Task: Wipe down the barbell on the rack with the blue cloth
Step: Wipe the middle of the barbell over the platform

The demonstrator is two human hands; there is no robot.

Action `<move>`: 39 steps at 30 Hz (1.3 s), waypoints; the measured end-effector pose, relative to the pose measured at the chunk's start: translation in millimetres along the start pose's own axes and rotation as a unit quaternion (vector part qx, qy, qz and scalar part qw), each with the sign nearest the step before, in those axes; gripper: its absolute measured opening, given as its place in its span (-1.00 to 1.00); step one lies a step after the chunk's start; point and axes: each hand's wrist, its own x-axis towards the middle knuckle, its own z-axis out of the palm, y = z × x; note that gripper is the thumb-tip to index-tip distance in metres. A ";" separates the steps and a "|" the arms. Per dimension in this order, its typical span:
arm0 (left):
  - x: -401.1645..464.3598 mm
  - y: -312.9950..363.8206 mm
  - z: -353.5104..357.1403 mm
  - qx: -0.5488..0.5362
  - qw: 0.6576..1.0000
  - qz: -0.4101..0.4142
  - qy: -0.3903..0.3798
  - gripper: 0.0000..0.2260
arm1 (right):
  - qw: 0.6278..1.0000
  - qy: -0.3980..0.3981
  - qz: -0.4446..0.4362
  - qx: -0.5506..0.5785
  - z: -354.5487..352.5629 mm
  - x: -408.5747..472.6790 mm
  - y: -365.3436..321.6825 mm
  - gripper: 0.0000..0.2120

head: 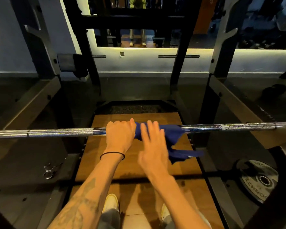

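A steel barbell point(59, 132) lies across the rack, running from the left edge to the right edge of the view. A dark blue cloth point(173, 134) is draped over its middle, with a loose end hanging down on the near side. My left hand point(120, 135) grips the bar just left of the cloth, fingers curled over the top. My right hand point(153, 146) is blurred, fingers straight and spread, over the near part of the cloth; whether it touches the cloth is unclear.
Rack uprights point(40, 47) stand left and right, with safety arms point(234, 100) running toward me. A weight plate point(259, 180) lies low right. A spring collar point(49, 171) sits on the floor at the left. A wooden platform point(135, 162) is underfoot; a mirror is ahead.
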 end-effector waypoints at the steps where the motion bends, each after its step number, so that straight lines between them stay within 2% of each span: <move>1: -0.7 -0.8 -1.3 -0.003 1.000 -0.007 0.005 -0.85 | 1.000 -0.004 -0.014 0.013 1.5 0.4 -9.6 -0.08; 3: -1.1 -3.5 -3.6 0.000 1.000 0.002 0.013 -0.89 | 0.998 -0.023 -0.055 -0.004 -5.3 1.9 -3.9 -0.11; 5: -2.6 -5.8 -3.2 -0.002 1.000 0.017 0.021 -0.81 | 0.994 -0.031 -0.092 -0.042 -14.9 2.9 30.5 -0.25; 8: -4.1 -9.5 1.6 -0.015 0.999 0.023 0.044 -0.69 | 0.998 -0.012 -0.010 -0.059 -25.2 3.4 90.4 -0.21; 10: -4.2 -8.2 5.8 -0.056 0.995 0.017 0.082 -0.71 | 0.996 -0.003 0.057 -0.063 -30.7 1.7 112.9 -0.24; 12: -4.1 -7.6 11.7 -0.135 0.983 -0.002 0.122 -0.68 | 0.993 -0.002 0.118 -0.018 -30.3 4.7 104.4 -0.29; 14: -5.2 -6.8 15.4 -0.204 0.972 -0.028 0.114 -0.61 | 0.988 0.013 0.145 0.048 -22.8 10.3 72.8 -0.31; 15: -7.1 -5.1 15.7 -0.220 0.968 -0.036 0.112 -0.60 | 0.990 0.009 0.124 0.069 -17.3 11.8 50.9 -0.28; 18: -9.4 -1.1 18.1 -0.264 0.954 -0.060 0.126 -0.69 | 0.998 0.003 -0.032 0.053 -4.0 9.2 2.7 -0.19; 21: -14.7 -2.4 28.8 -0.312 0.935 -0.063 0.155 -0.82 | 0.994 -0.017 -0.105 0.004 -7.7 9.4 27.3 -0.27; 22: -16.5 -3.1 31.3 -0.322 0.931 -0.062 0.161 -0.83 | 0.995 -0.028 -0.091 -0.007 -10.2 7.2 47.4 -0.31; 26: -19.6 -3.6 28.4 -0.316 0.933 -0.051 0.164 -0.76 | 0.999 0.023 0.035 -0.027 -24.5 0.9 131.0 -0.36; 28: -20.6 -2.6 23.6 -0.315 0.934 -0.058 0.157 -0.77 | 0.995 0.020 0.090 -0.029 -30.5 3.9 138.3 -0.30; 30: -21.6 -0.8 21.9 -0.315 0.936 -0.070 0.142 -0.80 | 0.989 0.000 0.151 -0.005 -29.5 12.2 111.2 -0.24; 31: -22.0 0.2 21.3 -0.317 0.936 -0.077 0.134 -0.83 | 0.989 -0.007 0.148 -0.001 -27.6 14.1 88.5 -0.21; 35: -23.0 2.4 18.2 -0.310 0.939 -0.076 0.129 -0.85 | 1.000 -0.018 -0.011 -0.007 -7.4 5.1 6.0 -0.10; 37: -22.5 2.1 17.7 -0.291 0.946 -0.066 0.127 -0.79 | 0.999 -0.026 -0.042 0.018 -3.0 4.2 6.4 -0.12; 39: -22.8 0.5 17.9 -0.293 0.945 -0.054 0.134 -0.70 | 0.995 -0.044 -0.086 -0.017 -8.3 5.4 32.4 -0.22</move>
